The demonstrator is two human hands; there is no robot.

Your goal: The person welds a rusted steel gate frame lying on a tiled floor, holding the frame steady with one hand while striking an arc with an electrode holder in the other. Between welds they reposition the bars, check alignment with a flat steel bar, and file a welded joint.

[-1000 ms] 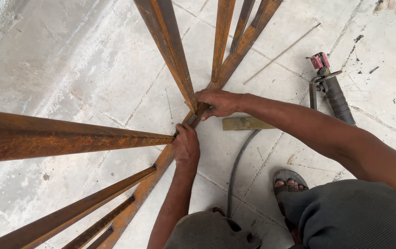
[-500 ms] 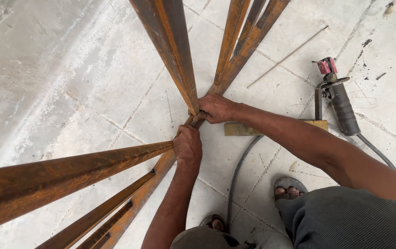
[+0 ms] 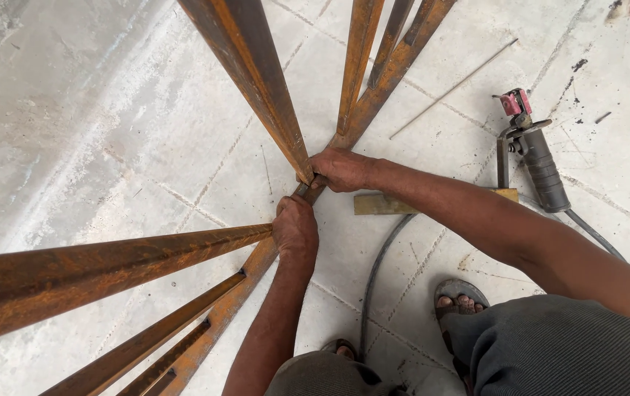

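Both hands clamped on a rusty steel frame where its bars meet

Left hand (image 3: 295, 229) wrapped around the long diagonal bar (image 3: 219, 323) just below the joint; right hand (image 3: 340, 169) gripping the same bar just above, beside the upright angle bar (image 3: 256, 73). Behind on the concrete floor (image 3: 95, 132): wooden block (image 3: 373, 204), electrode holder (image 3: 539, 161) with cable, thin rod (image 3: 453, 89)

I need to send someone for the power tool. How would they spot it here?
Start from the rusty steel bars fanning over the concrete floor, then look right, beyond the right hand. The grinder lies there alone: black handle, reddish head, cable trailing off.
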